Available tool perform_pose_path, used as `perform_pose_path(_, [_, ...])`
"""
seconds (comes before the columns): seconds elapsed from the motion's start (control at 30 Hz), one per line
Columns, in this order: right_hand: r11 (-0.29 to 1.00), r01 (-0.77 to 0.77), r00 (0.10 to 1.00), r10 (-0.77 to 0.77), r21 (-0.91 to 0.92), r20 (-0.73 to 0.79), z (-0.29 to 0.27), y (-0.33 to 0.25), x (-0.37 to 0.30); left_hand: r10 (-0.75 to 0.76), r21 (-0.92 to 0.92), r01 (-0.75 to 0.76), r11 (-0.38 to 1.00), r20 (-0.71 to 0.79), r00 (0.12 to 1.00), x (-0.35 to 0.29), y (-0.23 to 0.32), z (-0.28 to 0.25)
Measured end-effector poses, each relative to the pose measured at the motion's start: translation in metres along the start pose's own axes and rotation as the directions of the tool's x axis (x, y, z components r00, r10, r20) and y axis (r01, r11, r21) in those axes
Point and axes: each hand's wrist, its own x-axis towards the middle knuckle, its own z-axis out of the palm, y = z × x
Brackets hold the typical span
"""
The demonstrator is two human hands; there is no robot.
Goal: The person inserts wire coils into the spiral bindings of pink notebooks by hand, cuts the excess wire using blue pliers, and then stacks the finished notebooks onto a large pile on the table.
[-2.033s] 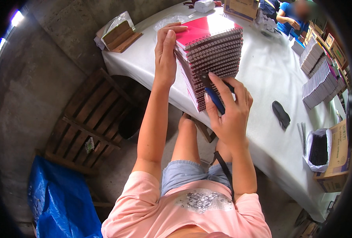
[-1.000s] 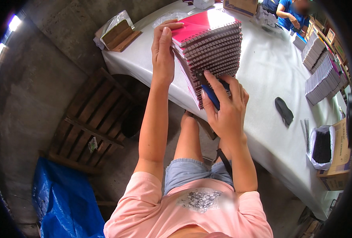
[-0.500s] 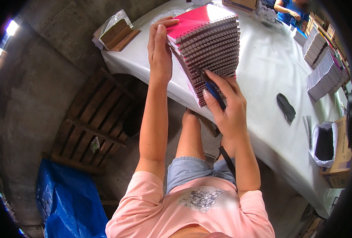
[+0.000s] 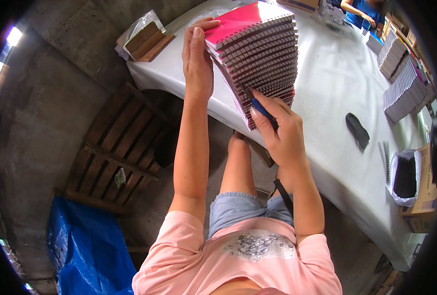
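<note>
A thick stack of spiral-bound notebooks [image 4: 263, 51], bright pink cover on top, stands tilted at the table's near edge with its dark coil bindings toward me. My left hand [image 4: 199, 61] grips the left side of the stack, fingers over the pink cover. In my right hand [image 4: 283, 129] is a blue-handled tool [image 4: 264, 112] that looks like pliers. Its dark tip meets the coils near the lower left of the bound edge; the exact contact is too small to tell.
On the white-covered table [image 4: 327, 128] lie a black cloth-like item [image 4: 357, 132], loose wire coils [image 4: 385, 160] and a carton [image 4: 427, 182] beside a bag of black coils [image 4: 404, 179]. More notebook stacks [image 4: 406, 96] stand at right. A co-worker [image 4: 363, 14] is at the far right. A wooden slatted bench [image 4: 112, 152] stands left.
My right hand and the blue-handled tool have shifted slightly up and left along the coils. The notebook stack has moved a little upward; my left hand keeps its grip.
</note>
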Motion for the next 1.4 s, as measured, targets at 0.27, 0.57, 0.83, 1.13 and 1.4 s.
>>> perform_pose_path(0.27, [0.615, 0.193, 0.885, -0.446, -0.764, -0.136, -0.003, -0.003, -0.004, -0.004, 0.003, 0.004, 1.000, -0.010, 1.000, 0.001, 0.001, 0.003])
perform_pose_path(0.57, [0.543, 0.219, 0.854, -0.509, -0.811, -0.110, -0.003, 0.006, 0.003, 0.007, -0.013, -0.007, 1.000, -0.004, 1.000, 0.002, -0.001, 0.002])
perform_pose_path(0.83, [0.479, 0.233, 0.829, -0.553, -0.846, -0.085, -0.003, 0.012, 0.003, -0.004, -0.014, 0.004, 1.000, -0.009, 1.000, 0.002, -0.001, 0.002])
perform_pose_path(1.13, [0.469, 0.223, 0.809, -0.578, -0.855, -0.107, -0.004, 0.018, 0.009, -0.003, -0.003, 0.003, 1.000, -0.014, 1.000, 0.002, 0.000, 0.001])
perform_pose_path(1.4, [0.420, 0.222, 0.807, -0.585, -0.880, -0.076, -0.007, 0.020, 0.012, 0.004, -0.007, -0.004, 1.000, -0.006, 1.000, 0.002, -0.001, 0.002])
